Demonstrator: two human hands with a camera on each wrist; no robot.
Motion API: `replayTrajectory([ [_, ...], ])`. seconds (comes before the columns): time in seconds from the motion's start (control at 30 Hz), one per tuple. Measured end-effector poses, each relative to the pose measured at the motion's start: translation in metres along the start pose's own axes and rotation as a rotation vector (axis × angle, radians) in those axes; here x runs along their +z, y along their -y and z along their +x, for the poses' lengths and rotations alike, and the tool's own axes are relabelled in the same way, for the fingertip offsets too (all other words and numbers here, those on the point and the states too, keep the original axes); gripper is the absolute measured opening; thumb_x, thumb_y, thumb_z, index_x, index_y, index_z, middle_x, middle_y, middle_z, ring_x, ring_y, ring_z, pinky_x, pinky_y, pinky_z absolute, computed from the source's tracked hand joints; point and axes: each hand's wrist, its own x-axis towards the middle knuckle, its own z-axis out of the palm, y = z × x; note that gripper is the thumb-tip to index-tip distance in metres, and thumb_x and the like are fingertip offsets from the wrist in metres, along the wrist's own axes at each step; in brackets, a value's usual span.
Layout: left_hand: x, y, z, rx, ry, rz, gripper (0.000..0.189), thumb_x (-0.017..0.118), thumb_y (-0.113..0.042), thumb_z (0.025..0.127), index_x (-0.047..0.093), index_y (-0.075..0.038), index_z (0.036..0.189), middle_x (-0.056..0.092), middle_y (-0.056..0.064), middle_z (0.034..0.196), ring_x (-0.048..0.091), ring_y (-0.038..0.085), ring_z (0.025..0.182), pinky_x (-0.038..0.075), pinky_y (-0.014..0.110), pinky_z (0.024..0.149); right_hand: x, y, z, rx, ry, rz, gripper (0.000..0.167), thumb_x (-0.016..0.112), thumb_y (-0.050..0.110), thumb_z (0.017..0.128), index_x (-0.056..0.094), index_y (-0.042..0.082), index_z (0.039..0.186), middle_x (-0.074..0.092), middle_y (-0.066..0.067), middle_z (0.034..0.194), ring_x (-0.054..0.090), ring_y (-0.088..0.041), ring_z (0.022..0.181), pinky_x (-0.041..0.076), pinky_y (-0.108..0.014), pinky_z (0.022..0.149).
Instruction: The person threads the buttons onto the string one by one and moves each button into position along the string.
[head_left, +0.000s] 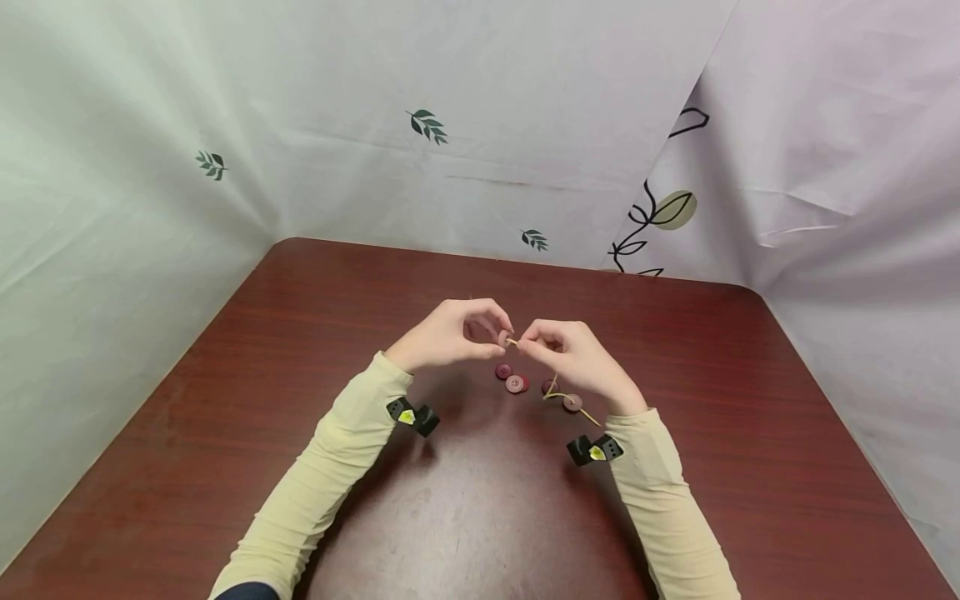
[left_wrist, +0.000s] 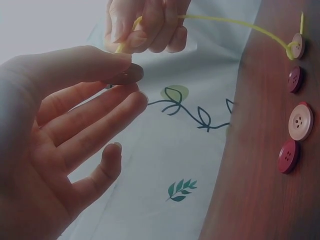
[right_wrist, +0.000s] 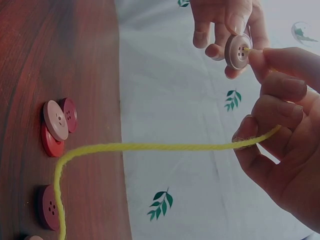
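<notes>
My left hand (head_left: 459, 335) pinches a brownish-pink four-hole button (right_wrist: 237, 52) between thumb and fingertips, raised over the table. From the right, my right hand (head_left: 573, 357) pinches a yellow yarn (right_wrist: 150, 146) close to its tip, which sits at one of the holes in the button's face. The yarn runs back through the curled right fingers and droops to the table. Down there it passes over a dark maroon button (right_wrist: 49, 207) and meets a pinkish button (left_wrist: 298, 46), where the left wrist view shows a loop or knot.
Below the hands, a pale pink button (left_wrist: 301, 121) overlaps a red button (right_wrist: 52, 142), with a maroon button (head_left: 503, 371) beside them. All lie on a dark red-brown wooden table (head_left: 465, 517). White patterned cloth (head_left: 337, 125) hangs behind the table and along its sides.
</notes>
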Motion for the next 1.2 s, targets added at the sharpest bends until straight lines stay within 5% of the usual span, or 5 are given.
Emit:
replayTrajectory([
  [0.73, 0.0047, -0.0002, 0.0022, -0.01, 0.021, -0.009, 0.03, 0.077, -0.012, 0.08, 0.061, -0.015, 0.105, 0.071, -0.001, 0.091, 0.067, 0.01, 0.085, 0.053, 0.028, 0.071, 0.0024, -0.0038, 0.0028, -0.007, 0.017, -0.032, 0.011, 0.064, 0.019, 0.093, 0.069, 0.016, 0.084, 0.049, 0.005, 0.062, 0.041, -0.005, 0.051, 0.037, -0.023, 0.053],
  [1.2, 0.0037, -0.0031, 0.0007, 0.021, 0.011, 0.047, 0.023, 0.079, -0.016, 0.078, 0.061, -0.015, 0.092, 0.068, -0.003, 0.084, 0.061, 0.011, 0.079, 0.05, 0.025, 0.067, 0.0033, -0.0018, 0.0027, -0.016, 0.023, -0.042, 0.011, 0.063, 0.019, 0.094, 0.069, 0.016, 0.085, 0.053, 0.005, 0.062, 0.041, -0.004, 0.05, 0.037, -0.022, 0.052],
])
